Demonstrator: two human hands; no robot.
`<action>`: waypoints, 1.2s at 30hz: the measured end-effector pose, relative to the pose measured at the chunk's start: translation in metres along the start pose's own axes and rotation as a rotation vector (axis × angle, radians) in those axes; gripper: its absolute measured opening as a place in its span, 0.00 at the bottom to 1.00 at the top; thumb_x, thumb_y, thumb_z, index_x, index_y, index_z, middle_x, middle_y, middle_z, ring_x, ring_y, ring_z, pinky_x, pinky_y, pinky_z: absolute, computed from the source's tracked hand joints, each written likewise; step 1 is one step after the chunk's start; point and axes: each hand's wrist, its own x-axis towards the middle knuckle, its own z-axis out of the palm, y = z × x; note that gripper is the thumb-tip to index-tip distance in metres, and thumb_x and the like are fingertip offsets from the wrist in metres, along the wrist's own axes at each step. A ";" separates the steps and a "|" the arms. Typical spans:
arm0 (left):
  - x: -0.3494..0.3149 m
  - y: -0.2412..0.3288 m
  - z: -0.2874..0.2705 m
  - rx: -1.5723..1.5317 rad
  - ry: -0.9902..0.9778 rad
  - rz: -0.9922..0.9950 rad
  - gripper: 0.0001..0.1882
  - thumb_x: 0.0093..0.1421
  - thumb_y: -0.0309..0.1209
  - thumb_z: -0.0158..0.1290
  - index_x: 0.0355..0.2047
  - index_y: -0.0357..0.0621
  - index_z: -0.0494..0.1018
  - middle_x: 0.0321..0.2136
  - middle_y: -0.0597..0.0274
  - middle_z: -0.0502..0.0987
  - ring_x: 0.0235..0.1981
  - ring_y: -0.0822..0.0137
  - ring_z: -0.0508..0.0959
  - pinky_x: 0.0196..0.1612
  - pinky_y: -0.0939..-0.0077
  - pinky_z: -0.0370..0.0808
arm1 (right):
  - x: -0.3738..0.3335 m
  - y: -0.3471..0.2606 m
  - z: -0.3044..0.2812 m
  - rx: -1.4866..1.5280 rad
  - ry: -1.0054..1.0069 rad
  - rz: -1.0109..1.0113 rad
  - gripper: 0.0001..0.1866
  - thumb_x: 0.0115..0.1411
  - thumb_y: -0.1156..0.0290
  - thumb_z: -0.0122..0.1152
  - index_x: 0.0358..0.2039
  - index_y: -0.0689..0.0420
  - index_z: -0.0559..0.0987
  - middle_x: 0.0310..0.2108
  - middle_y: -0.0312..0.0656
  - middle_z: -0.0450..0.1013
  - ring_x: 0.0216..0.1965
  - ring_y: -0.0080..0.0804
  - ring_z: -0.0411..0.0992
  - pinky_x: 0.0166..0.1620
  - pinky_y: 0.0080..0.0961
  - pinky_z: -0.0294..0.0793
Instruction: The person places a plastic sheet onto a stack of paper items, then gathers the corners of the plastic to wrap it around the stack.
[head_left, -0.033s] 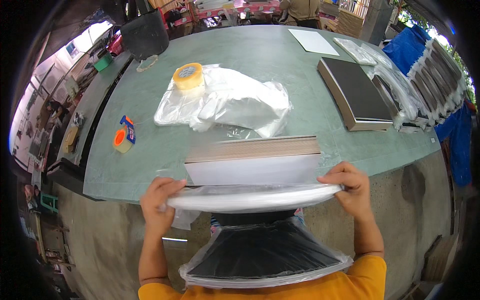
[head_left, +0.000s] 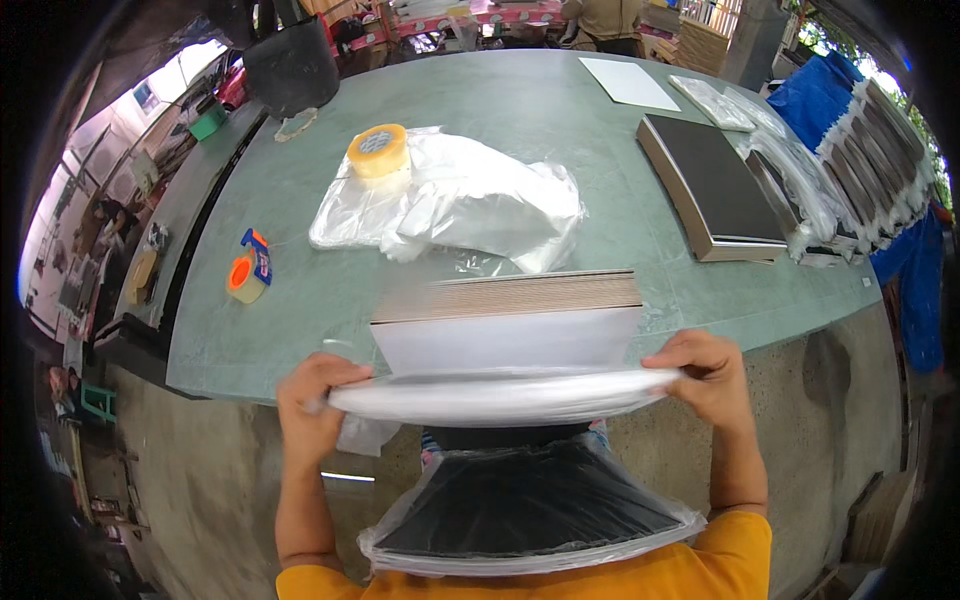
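Note:
Both ends of a flat, white-edged bundle in clear plastic [head_left: 500,398] are pinched, one by my left hand [head_left: 318,393], the other by my right hand [head_left: 700,368]. It spans the table's near edge and looks blurred; what lies inside I cannot make out. Just beyond it rests a stack of boards [head_left: 510,300], with brown layered edges and a white near face. Closer to my body is a black panel wrapped in clear plastic [head_left: 530,500], touched by neither hand. Loose clear plastic [head_left: 368,435] hangs below my left hand.
Clear plastic bags [head_left: 490,200] lie on the green table [head_left: 300,340], a yellow tape roll [head_left: 378,150] on top. Left stands an orange-and-blue tape dispenser [head_left: 248,270]. Right are a black-topped board stack [head_left: 710,185] and several wrapped panels [head_left: 875,160]. A white sheet [head_left: 627,82] lies far off.
The bundle has shifted very slightly and its top plastic looks more blurred. My right hand sits a little lower and farther right. Both hands keep their grip.

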 end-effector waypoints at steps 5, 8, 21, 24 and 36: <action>-0.047 -0.061 0.019 -1.111 -0.539 -0.708 0.15 0.39 0.28 0.56 0.31 0.36 0.74 0.24 0.62 0.74 0.29 0.69 0.74 0.33 0.78 0.71 | -0.018 0.077 0.001 0.701 -0.383 0.399 0.15 0.43 0.69 0.65 0.31 0.62 0.75 0.28 0.38 0.73 0.28 0.22 0.70 0.32 0.18 0.70; -0.152 -0.163 0.109 -0.909 -0.897 -1.018 0.16 0.44 0.30 0.54 0.35 0.39 0.71 0.30 0.61 0.72 0.31 0.70 0.73 0.31 0.79 0.69 | -0.054 0.160 0.041 0.322 -0.374 0.831 0.20 0.52 0.56 0.56 0.36 0.61 0.73 0.34 0.40 0.72 0.34 0.25 0.69 0.39 0.20 0.68; -0.064 -0.063 0.058 -0.251 -0.606 -0.461 0.11 0.52 0.34 0.50 0.28 0.37 0.69 0.25 0.56 0.73 0.26 0.64 0.72 0.30 0.71 0.68 | -0.063 0.285 0.143 -0.289 -0.566 0.759 0.20 0.52 0.58 0.52 0.41 0.59 0.71 0.36 0.43 0.70 0.39 0.29 0.67 0.42 0.24 0.67; -0.028 0.025 0.021 -0.930 -0.745 -0.152 0.13 0.55 0.37 0.47 0.32 0.38 0.70 0.29 0.60 0.73 0.29 0.68 0.70 0.34 0.74 0.67 | -0.069 0.288 0.148 -0.289 -0.585 0.775 0.20 0.52 0.60 0.53 0.41 0.59 0.71 0.37 0.43 0.70 0.39 0.29 0.67 0.41 0.24 0.67; -0.125 -0.092 0.226 -0.442 -1.097 -0.281 0.14 0.56 0.37 0.43 0.30 0.36 0.67 0.24 0.50 0.71 0.27 0.57 0.70 0.32 0.64 0.65 | -0.052 0.267 0.128 -0.242 -0.509 0.662 0.19 0.50 0.68 0.57 0.43 0.59 0.69 0.38 0.42 0.69 0.40 0.28 0.66 0.41 0.23 0.67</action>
